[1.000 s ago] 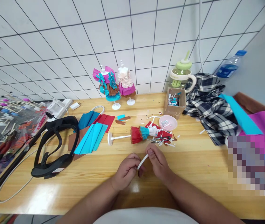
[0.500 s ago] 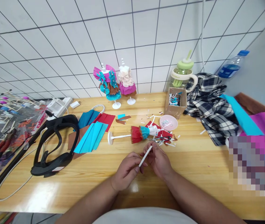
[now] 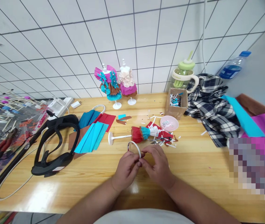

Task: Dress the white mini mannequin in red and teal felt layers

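Observation:
My left hand and my right hand meet at their fingertips over the front middle of the wooden table. Together they pinch a thin white strip, which curls up from the fingers in a small arc. Just beyond the hands a small paper-dressed mannequin in red and teal lies on its side with its white stand pointing left. Paper scraps are scattered beside it.
Two dressed mannequins stand at the tiled wall. Folded teal and red papers and a black headset lie left. A pink bowl, cardboard box, green mug and plaid cloth lie right. Coloured paper sheets are at far right.
The strip was straight between my hands and pointed up to the right; now it is bent into a curl arching left, and my right hand has closed in against my left.

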Tool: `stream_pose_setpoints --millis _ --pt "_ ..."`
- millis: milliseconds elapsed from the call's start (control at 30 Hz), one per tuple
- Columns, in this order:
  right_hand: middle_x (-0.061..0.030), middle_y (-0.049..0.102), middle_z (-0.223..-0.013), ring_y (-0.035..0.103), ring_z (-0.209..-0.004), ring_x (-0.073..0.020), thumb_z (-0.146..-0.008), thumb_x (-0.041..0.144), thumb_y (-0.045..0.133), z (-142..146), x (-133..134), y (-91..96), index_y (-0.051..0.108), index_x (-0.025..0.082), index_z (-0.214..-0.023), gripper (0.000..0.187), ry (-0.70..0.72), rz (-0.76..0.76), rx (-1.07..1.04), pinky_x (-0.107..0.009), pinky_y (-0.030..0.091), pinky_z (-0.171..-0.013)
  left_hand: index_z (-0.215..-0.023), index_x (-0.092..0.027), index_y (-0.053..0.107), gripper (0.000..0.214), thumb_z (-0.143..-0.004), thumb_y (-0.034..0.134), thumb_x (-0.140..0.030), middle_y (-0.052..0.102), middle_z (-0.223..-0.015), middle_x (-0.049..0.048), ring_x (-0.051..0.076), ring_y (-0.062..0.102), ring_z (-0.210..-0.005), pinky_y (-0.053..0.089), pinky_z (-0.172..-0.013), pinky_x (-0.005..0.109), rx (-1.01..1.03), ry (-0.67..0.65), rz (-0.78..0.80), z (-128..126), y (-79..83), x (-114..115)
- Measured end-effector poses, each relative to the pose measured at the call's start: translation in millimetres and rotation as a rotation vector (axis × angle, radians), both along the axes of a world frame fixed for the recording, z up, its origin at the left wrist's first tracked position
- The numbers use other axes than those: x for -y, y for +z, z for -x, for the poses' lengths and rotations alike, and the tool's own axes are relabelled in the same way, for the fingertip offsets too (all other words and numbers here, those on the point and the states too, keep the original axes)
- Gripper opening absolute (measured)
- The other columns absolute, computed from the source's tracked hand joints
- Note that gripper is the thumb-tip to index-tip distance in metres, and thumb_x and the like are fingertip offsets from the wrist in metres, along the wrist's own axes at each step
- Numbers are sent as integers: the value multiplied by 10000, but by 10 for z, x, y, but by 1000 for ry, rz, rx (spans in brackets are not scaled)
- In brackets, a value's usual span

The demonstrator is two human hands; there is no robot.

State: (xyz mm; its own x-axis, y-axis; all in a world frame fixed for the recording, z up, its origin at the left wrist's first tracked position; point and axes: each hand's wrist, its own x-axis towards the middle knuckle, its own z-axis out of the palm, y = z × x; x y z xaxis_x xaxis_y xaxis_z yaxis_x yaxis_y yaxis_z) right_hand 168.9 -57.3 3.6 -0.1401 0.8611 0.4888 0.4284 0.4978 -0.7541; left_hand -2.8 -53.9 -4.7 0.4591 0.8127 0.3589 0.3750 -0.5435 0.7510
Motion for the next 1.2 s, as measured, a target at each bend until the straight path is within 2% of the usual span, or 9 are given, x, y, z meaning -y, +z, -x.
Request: stream_pose_setpoints --millis 167,367,600,733,833,867,933,1033,1200 --pt "-56 632 -1043 553 -955 -203 -904 223 566 -62 -45 12 564 258 -1215 313 80 -38 48 -368 437 -844 -1127 -197 583 257 -913 443 -165 640 -876 63 192 528 -828 412 -743 332 -23 -13 -61 23 7 4" --pt "-31 655 -817 548 -790 -187 -896 263 593 -142 -127 23 704 252 -958 128 123 -19 167 -353 414 -756 -956 -191 633 239 -913 398 -200 583 -672 14 174 482 -688 333 -720 362 -42 116 -94 59 37 20" --pt "-26 702 -797 596 -755 -177 -898 232 550 -114 -125 12 675 231 -948 135 256 108 141 -326 428 -723 -821 -194 622 236 -902 401 -208 580 -654 16 172 486 -659 349 -672 336 -4 207 -111 62 43 27" --pt "-28 689 -749 588 -722 -187 -858 284 604 -84 -95 -3 678 225 -865 95 234 130 200 -337 427 -715 -934 -199 580 136 -893 453 -178 582 -770 22 168 522 -709 389 -657 303 32 306 -73 65 17 39" --pt "-20 673 -707 587 -649 -171 -844 302 614 -45 -87 -35 665 216 -800 110 126 334 70 -304 436 -639 -1018 -210 539 207 -816 575 -187 561 -1000 73 230 518 -948 394 -819 375 22 490 -275 66 32 70" --pt "-15 664 -691 586 -632 -166 -840 316 616 -36 -89 -48 661 214 -794 121 103 419 -10 -293 441 -619 -988 -218 532 223 -782 612 -191 549 -1023 73 241 503 -981 373 -857 395 21 492 -372 62 47 81" --pt "-8 652 -679 590 -632 -162 -843 348 607 -26 -101 -76 649 208 -792 155 103 557 -196 -281 459 -612 -933 -230 521 242 -741 666 -214 568 -1014 53 234 510 -965 345 -870 396 -33 353 -467 37 85 95" --pt "-4 646 -710 602 -666 -158 -851 380 591 -30 -121 -111 634 200 -806 190 141 656 -442 -277 486 -636 -999 -230 542 278 -762 681 -277 644 -1024 44 229 561 -959 304 -885 399 -251 140 -336 -37 134 90" --pt "-5 652 -718 604 -670 -157 -826 358 619 -28 -127 -132 642 195 -793 168 134 649 -473 -280 498 -644 -907 -216 554 75 -882 504 -164 680 -759 -16 178 610 -745 260 -917 433 -430 191 -168 -112 112 56"
